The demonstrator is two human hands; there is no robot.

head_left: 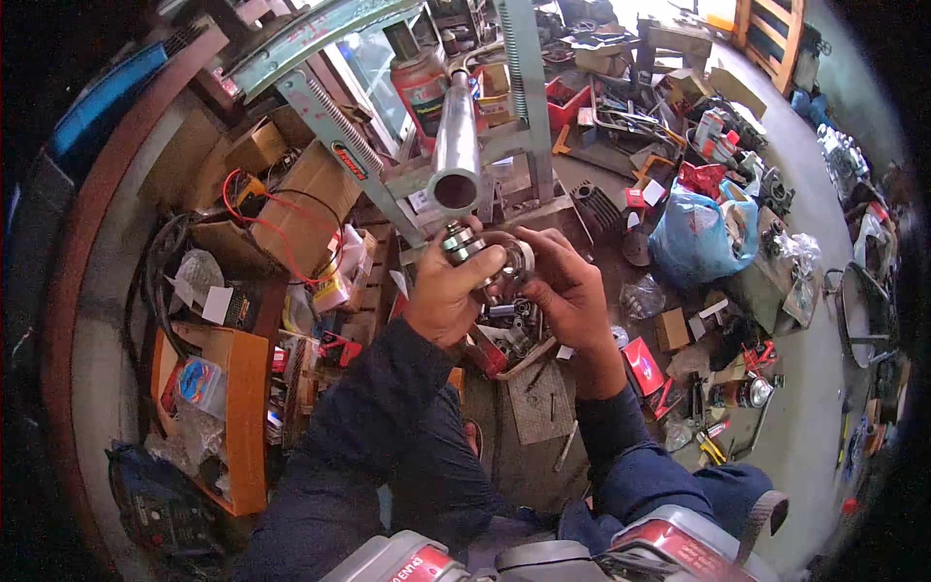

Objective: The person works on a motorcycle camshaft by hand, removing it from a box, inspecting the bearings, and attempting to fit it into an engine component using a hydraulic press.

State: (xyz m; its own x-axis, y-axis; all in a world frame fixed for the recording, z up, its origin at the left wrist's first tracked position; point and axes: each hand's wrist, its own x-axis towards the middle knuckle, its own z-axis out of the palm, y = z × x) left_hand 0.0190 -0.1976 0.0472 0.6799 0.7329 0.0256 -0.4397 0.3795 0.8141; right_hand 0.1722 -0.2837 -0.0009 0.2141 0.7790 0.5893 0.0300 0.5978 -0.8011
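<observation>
The left hand's grip (448,299) is wrapped around a shiny silver, ringed metal part (460,241); the right hand's grip (572,291) curls on its three-o'clock side. A hollow grey metal tube (458,141) sits at twelve o'clock, a light-blue plastic bag (684,242) at three.

The press frame (539,116) stands at the far middle, a tube (454,145) showing between its uprights. Nearer, between left hand (451,299) and right hand (574,299), I see a machine part (526,258). Below them lies a tray (493,363) of small pieces. At left, one carton (305,209) sits farther off; a nearer box (248,417) holds a plastic pouch (201,383). At right, a stuffed bag (689,242) rests among loose parts, a can (752,392) nearer.
</observation>
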